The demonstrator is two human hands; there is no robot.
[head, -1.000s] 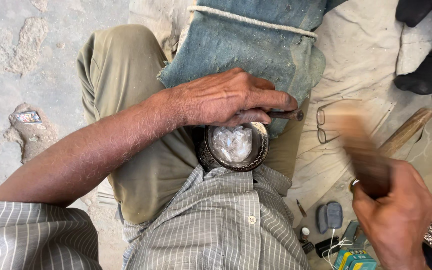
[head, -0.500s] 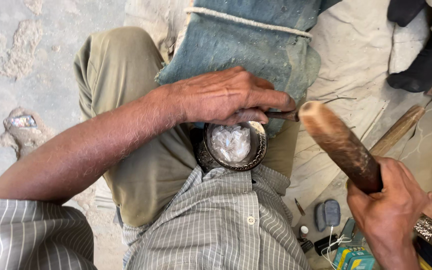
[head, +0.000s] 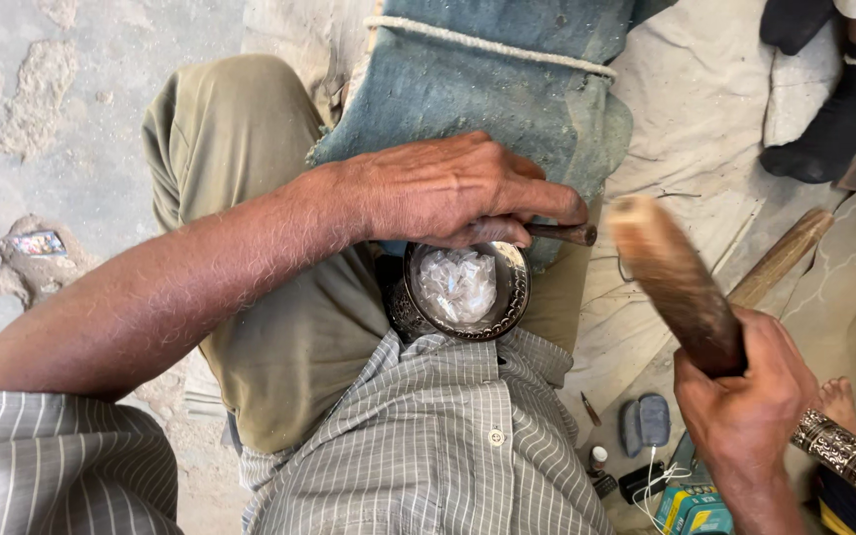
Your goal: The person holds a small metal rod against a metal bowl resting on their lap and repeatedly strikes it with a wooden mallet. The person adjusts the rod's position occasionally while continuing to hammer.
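While the metal bowl [head: 460, 289] sits in the person's lap against the striped shirt [head: 448, 446], mouth up and rim tilted slightly toward the camera, everything else is easiest to place off it. Bowl: round, dark engraved outer wall, crumpled pale shiny filling inside. Left hand [head: 448, 188] lies directly above the bowl, palm down, fingers curled closed around a thin dark rod-like tool [head: 562, 234]; the tool's tip sticks out just right of the bowl's upper rim, close to the rim, contact not resolvable. Right hand [head: 745, 396] is right of and below the bowl, well apart from it, fist closed on the lower end of a wooden mallet [head: 671, 272]; the mallet's head end points up-left toward the bowl, slightly blurred, and stops just right of the tool tip with a gap. Blue denim pad [head: 487, 89] with a rope edge lies over the leg beyond the bowl. Olive trousers [head: 250, 198] left of the bowl. Second wooden handle [head: 780, 258] lies on the pale cloth [head: 705, 109] right of the bowl, behind the mallet. Small grey case [head: 643, 423] and a colourful box [head: 691, 500] on the floor lower right of the bowl. Another person's dark-socked foot [head: 834, 109] far upper right.
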